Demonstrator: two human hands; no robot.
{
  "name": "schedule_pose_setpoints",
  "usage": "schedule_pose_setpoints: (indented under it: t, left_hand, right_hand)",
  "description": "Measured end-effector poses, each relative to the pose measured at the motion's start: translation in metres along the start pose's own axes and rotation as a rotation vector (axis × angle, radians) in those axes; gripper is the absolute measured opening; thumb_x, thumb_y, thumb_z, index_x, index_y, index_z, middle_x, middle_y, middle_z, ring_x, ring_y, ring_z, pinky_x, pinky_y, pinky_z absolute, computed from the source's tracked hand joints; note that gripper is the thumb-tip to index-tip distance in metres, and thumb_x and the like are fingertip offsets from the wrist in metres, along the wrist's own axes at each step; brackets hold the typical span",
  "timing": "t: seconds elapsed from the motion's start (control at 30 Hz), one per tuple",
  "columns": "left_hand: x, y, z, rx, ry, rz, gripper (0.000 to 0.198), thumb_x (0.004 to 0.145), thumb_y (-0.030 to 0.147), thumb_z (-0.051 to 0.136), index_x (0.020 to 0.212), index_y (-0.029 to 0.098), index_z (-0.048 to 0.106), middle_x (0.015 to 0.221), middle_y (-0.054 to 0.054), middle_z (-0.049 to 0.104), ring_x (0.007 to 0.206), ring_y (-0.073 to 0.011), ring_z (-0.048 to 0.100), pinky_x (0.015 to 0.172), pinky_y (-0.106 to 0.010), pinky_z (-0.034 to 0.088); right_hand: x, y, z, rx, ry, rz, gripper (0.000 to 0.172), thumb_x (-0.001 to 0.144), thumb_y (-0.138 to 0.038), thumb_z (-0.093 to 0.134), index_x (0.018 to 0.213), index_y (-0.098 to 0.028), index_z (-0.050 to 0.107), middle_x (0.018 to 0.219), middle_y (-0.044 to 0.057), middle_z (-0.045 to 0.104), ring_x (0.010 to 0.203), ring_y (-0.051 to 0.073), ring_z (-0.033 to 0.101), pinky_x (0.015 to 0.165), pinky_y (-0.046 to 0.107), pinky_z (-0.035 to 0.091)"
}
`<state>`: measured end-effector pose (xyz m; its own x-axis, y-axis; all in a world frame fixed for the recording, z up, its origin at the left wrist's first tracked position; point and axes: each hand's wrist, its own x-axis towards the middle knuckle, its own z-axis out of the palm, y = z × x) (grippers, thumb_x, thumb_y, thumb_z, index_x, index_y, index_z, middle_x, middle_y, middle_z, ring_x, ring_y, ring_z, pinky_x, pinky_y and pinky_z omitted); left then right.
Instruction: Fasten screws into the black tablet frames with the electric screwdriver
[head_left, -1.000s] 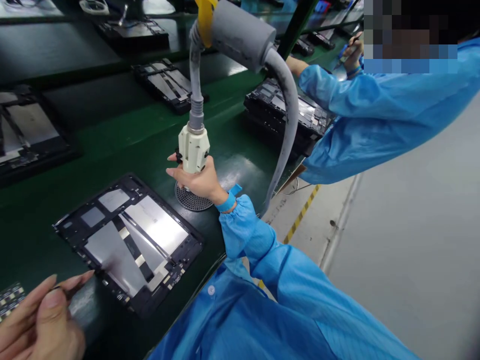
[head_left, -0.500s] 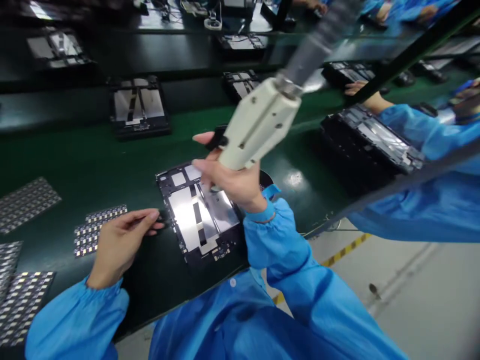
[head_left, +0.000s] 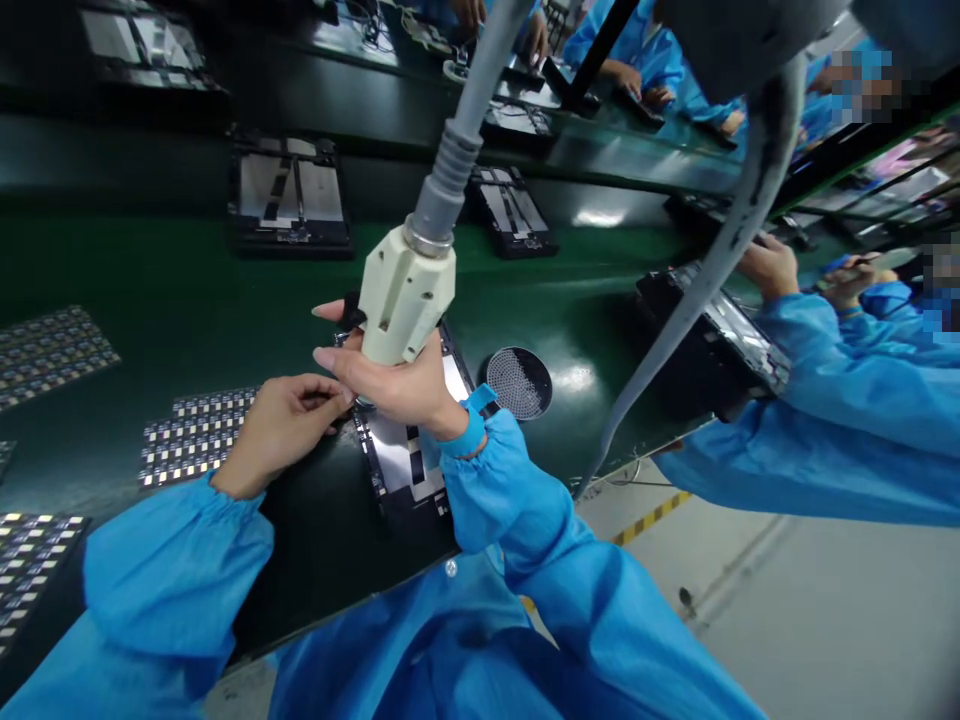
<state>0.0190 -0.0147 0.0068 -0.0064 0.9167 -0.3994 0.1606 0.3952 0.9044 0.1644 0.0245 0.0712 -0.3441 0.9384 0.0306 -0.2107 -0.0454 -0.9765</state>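
Observation:
My right hand [head_left: 397,385] is wrapped round a cream-coloured power tool [head_left: 405,295] that hangs from a grey hose [head_left: 465,120]. It holds the tool tip-down over the left part of an opened tablet chassis [head_left: 409,455] on the green belt [head_left: 150,290]. My left hand [head_left: 281,430] is just left of the tool with its fingers pinched at the chassis edge. What they pinch is too small to name. Both my sleeves are blue.
A round perforated dish [head_left: 517,382] lies right of the chassis. Sheets of small parts [head_left: 191,435] lie to the left. More opened chassis [head_left: 289,195] sit further up the belt. A co-worker's hand [head_left: 769,268] and blue sleeve work on a stacked unit [head_left: 712,330] at right.
The tool has swung from tilted to nearly upright and come down over the chassis. My left hand has moved right, up to the tool tip. The view has shifted.

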Motion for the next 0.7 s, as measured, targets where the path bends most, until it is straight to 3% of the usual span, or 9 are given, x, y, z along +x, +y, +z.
schedule_pose_setpoints:
  t: [0.1,0.23,0.4,0.7]
  left_hand:
    - [0.004,-0.001,-0.003,-0.007,-0.026,0.000,0.037,0.064,0.041,0.081,0.082,0.011,0.070,0.069,-0.006,0.069,0.056,-0.0141,0.061,0.048,-0.022,0.051]
    - [0.011,-0.005,-0.007,-0.052,-0.106,-0.097,0.042,0.070,0.033,0.078,0.102,0.009,0.068,0.077,-0.008,0.072,0.065,-0.0195,0.068,0.049,-0.023,0.055]
    - [0.019,-0.010,-0.010,-0.060,-0.155,-0.143,0.024,0.079,0.026,0.067,0.097,0.009,0.068,0.078,-0.009,0.071,0.075,-0.0214,0.071,0.055,-0.023,0.058]
    - [0.016,-0.004,-0.009,-0.039,-0.179,-0.103,0.030,0.080,0.027,0.064,0.102,0.008,0.068,0.076,-0.007,0.070,0.071,-0.0196,0.069,0.054,-0.025,0.057]
  right_hand:
    - [0.004,0.010,0.005,-0.007,0.005,0.017,0.042,0.067,-0.030,0.086,0.102,-0.019,0.066,0.066,-0.004,0.056,0.064,0.013,0.058,0.064,0.027,0.055]
    - [0.007,0.015,0.011,-0.043,0.018,0.056,0.034,0.069,-0.025,0.084,0.099,-0.019,0.066,0.064,-0.004,0.056,0.061,0.012,0.057,0.061,0.026,0.054]
    - [0.009,0.016,0.014,-0.149,0.060,0.108,0.030,0.070,-0.012,0.080,0.096,-0.018,0.067,0.069,-0.005,0.059,0.067,0.011,0.060,0.068,0.025,0.054]
    - [0.007,0.022,0.013,-0.254,0.017,0.022,0.025,0.075,-0.020,0.076,0.098,-0.016,0.067,0.074,-0.002,0.062,0.072,0.013,0.062,0.073,0.026,0.055]
